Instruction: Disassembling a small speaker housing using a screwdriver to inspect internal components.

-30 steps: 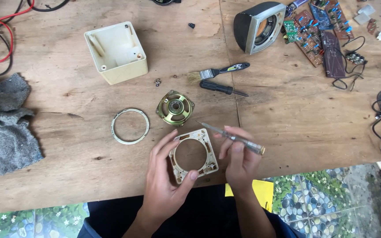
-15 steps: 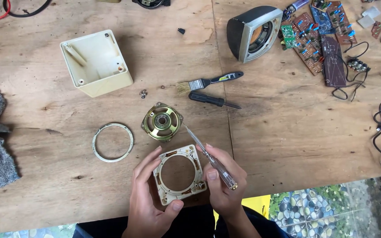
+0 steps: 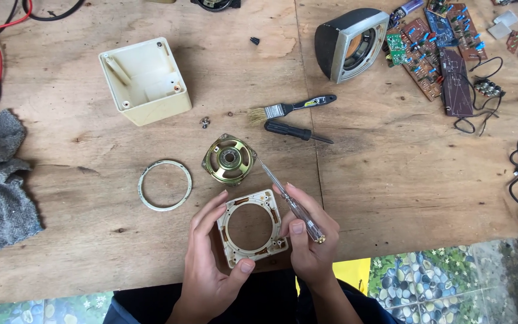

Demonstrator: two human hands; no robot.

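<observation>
Near the worktop's front edge, the left hand (image 3: pixel 208 264) gripped the square cream speaker frame (image 3: pixel 251 227) while the right hand (image 3: pixel 308 240) pinched it too, fingers closed around a clear-handled screwdriver (image 3: pixel 289 199).

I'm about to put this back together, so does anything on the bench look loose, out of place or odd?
Two things stand out. A small screw lies loose on the wooden table, beside the open cream housing. A small black piece lies alone near the far edge. Nothing looks spilled or broken.
</observation>
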